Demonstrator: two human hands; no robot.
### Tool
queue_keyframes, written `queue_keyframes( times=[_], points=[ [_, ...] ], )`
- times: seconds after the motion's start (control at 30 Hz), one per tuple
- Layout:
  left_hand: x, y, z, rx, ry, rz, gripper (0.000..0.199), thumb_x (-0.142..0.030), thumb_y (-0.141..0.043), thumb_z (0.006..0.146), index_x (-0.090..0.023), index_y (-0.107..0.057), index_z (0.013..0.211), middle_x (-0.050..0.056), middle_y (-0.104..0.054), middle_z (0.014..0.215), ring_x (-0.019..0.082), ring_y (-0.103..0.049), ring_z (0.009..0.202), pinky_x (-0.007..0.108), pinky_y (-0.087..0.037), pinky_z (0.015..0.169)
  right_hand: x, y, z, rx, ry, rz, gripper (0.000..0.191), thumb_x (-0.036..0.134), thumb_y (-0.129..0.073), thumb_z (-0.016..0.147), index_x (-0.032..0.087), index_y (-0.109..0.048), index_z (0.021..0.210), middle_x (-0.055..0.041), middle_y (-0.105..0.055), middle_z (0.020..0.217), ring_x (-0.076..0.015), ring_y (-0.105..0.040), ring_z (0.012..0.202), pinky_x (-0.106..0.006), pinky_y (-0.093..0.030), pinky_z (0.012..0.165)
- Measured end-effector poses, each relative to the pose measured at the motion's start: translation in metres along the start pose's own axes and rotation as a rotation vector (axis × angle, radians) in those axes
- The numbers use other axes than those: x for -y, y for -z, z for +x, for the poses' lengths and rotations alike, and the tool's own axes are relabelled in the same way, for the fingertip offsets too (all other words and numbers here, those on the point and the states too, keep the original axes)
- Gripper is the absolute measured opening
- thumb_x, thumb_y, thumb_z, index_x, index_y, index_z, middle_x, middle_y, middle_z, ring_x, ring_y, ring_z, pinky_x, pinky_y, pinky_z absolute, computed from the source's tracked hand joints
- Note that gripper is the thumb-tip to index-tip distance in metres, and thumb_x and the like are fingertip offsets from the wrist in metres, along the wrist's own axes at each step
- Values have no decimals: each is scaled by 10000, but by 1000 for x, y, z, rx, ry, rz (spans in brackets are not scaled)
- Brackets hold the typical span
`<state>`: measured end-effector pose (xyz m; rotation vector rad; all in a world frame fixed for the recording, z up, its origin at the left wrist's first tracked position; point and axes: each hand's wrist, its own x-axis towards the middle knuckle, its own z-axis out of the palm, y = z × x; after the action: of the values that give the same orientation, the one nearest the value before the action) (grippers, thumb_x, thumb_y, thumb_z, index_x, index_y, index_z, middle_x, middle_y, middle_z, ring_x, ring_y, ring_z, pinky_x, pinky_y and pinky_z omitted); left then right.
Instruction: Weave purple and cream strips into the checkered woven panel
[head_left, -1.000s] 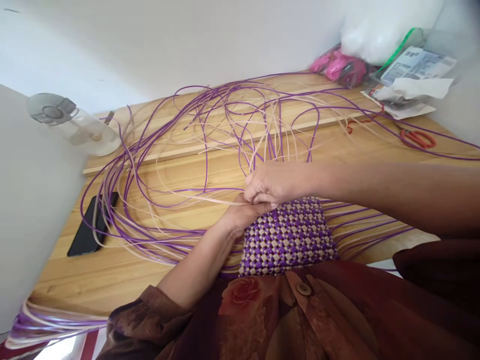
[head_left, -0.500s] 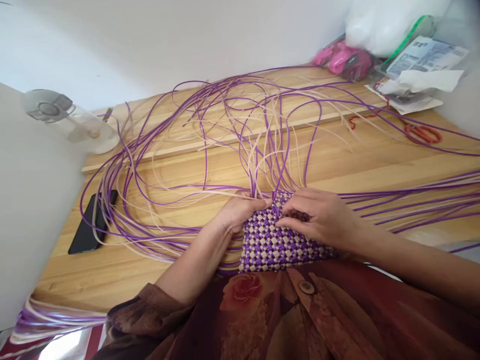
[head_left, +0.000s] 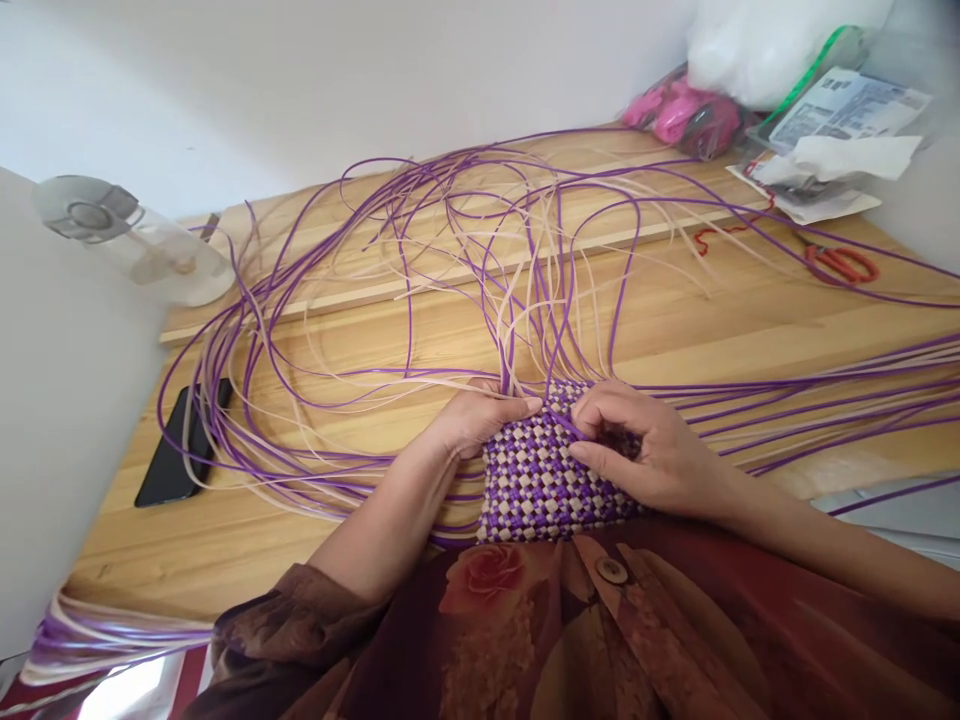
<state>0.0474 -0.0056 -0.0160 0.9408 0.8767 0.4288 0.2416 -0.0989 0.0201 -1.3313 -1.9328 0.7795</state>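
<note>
Hidden: lower edge of the woven piece (head_left: 536, 490), behind the shirt (head_left: 540, 620).
Surface (head_left: 712, 320): loose strands (head_left: 508, 370) sprawl around the piece, crossing a phone (head_left: 166, 465); scissors (head_left: 823, 260) lie far right.
Left hand (head_left: 480, 415): closed, thumb pressing the piece's upper-left corner.
Right hand (head_left: 641, 430): half-curled over the piece; grip on a purple strand (head_left: 566, 426) unclear.

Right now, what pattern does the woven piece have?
The woven piece has purple and beige checks; see head view.

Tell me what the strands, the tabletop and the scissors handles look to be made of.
Strands: probably smooth plastic, given their sheen and springy loops.
Tabletop: wood, perhaps clear-finished, from the visible grain.
Scissors handles: likely plastic, evenly orange-red.
</note>
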Motion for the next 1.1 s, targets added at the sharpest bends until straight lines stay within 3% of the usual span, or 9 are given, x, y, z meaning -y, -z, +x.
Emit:
queue_keyframes(
  times=[0.13, 0.37, 0.5, 0.6, 0.77, 0.97, 1.1],
  points=[
    [-1, 0, 0, 14, 31, -36, 352, -356, -860, 580, -103, -742, 794, 86, -730, 754, 178, -653, 667, 305, -510, 688, -2, -7, -5, -64, -40, 141, 105, 259, -587, 895, 192, -551, 823, -26, -576, 819, -145, -532, 768, -300, -417, 722],
    [-1, -5, 0, -47, 7, -39, 356, -350, -864, 567, -97, -735, 781, 67, -709, 709, 177, -639, 657, 318, -503, 698, 0, -6, -13, 40, 13, 40, 116, 214, -585, 884, 180, -525, 790, -7, -538, 764, -120, -483, 705, -275, -381, 657],
    [-2, -5, -1, 5, -40, 16, 338, -380, -833, 616, -109, -732, 790, 59, -708, 733, 171, -628, 680, 303, -483, 697, 0, -12, -12, -47, 28, 70, 49, 204, -613, 873, 176, -591, 839, -10, -587, 807, -117, -526, 766, -263, -410, 726],
    [1, -8, -2, -10, -127, 44, 318, -368, -827, 623, -122, -727, 796, 48, -710, 762, 163, -616, 685, 291, -473, 692, 3, -19, -7, -68, -64, 87, 106, 239, -619, 876, 175, -606, 793, 8, -573, 738, -97, -512, 695, -241, -399, 669],
    [8, -11, 0, -101, -191, 180, 307, -375, -824, 621, -115, -709, 737, 38, -687, 715, 150, -583, 648, 283, -461, 658, 12, -23, -6, 83, -244, 188, 196, 286, -577, 893, 166, -564, 739, 35, -520, 631, -74, -447, 583, -219, -358, 557],
    [5, -9, 0, -56, -166, 130, 331, -406, -817, 637, -117, -720, 766, 44, -702, 730, 145, -596, 657, 271, -462, 665, 4, 1, 8, 303, -454, 380, 289, 393, -556, 896, 152, -572, 738, 20, -549, 573, -68, -469, 484, -201, -364, 468],
    [3, -12, -2, 16, -158, -9, 381, -398, -817, 650, -117, -741, 896, 75, -732, 807, 181, -645, 730, 299, -487, 726, -10, 16, 39, 154, -618, 406, 221, 358, -480, 935, 159, -569, 901, 14, -593, 651, -71, -519, 397, -194, -312, 347]
  ],
)
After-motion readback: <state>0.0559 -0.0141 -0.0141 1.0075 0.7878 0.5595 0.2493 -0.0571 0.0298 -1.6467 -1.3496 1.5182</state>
